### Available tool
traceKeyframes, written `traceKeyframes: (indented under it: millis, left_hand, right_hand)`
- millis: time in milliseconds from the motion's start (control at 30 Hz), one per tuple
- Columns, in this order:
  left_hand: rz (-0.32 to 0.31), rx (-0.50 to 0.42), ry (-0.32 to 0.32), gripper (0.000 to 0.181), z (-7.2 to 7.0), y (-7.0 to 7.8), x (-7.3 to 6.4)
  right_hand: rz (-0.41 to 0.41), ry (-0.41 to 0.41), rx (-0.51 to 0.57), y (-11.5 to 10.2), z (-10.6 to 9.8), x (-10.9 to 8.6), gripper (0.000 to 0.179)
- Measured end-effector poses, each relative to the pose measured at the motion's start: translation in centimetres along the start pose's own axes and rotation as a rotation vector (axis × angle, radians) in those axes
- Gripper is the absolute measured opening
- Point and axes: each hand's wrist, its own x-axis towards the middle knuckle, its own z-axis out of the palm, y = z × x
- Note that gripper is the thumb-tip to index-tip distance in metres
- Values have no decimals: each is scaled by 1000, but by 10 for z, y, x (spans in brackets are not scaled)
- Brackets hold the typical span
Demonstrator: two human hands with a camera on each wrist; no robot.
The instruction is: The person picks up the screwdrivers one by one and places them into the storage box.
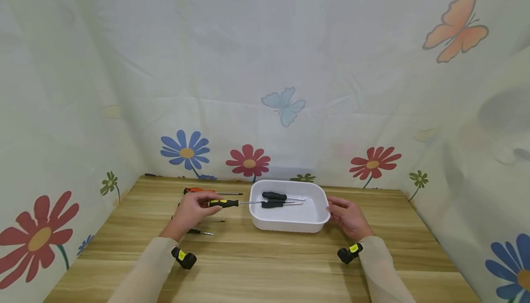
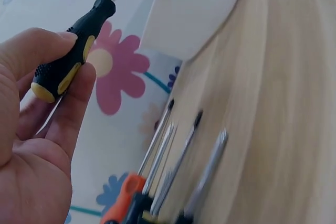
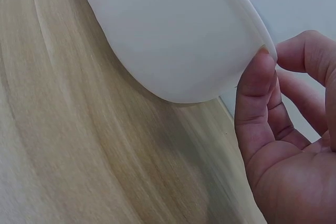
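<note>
- My left hand pinches the black-and-yellow screwdriver by its handle, between thumb and curled fingers; the butt sits toward my palm.
- This screwdriver lies just right of my left hand, its long axis running left to right; its shaft points right, reaching past the left rim of the white tub; whether the tip touches anything inside I cannot tell.
- My left hand is the nearer one to it; the tub stands between my hands on the wooden table.
- My right hand pinches the tub's rim at its right end, thumb against fingers.
- Black-handled screwdrivers lie in the tub, handles left, shafts right.
- Beyond my left hand lies an orange-handled screwdriver, its shaft pointing right; other screwdrivers lie nearer, partly hidden by that hand.
</note>
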Motion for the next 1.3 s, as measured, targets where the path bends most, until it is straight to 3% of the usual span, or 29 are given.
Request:
traceKeyframes:
  millis: [267, 700, 1000, 1300]
  left_hand:
    - [-46, -30, -36, 30, 20, 8, 23]
    - [-110, -68, -52, 32, 44, 12, 47]
    - [-101, -79, -67, 41, 56, 19, 57]
    - [-99, -46, -79, 29, 71, 25, 69]
  right_hand:
    - [0, 4, -9, 1, 1, 3, 50]
    - [1, 9, -13, -1, 0, 2, 50]
    - [4, 0, -15, 0, 0, 1, 52]
    - [0, -6, -20, 1, -1, 1, 51]
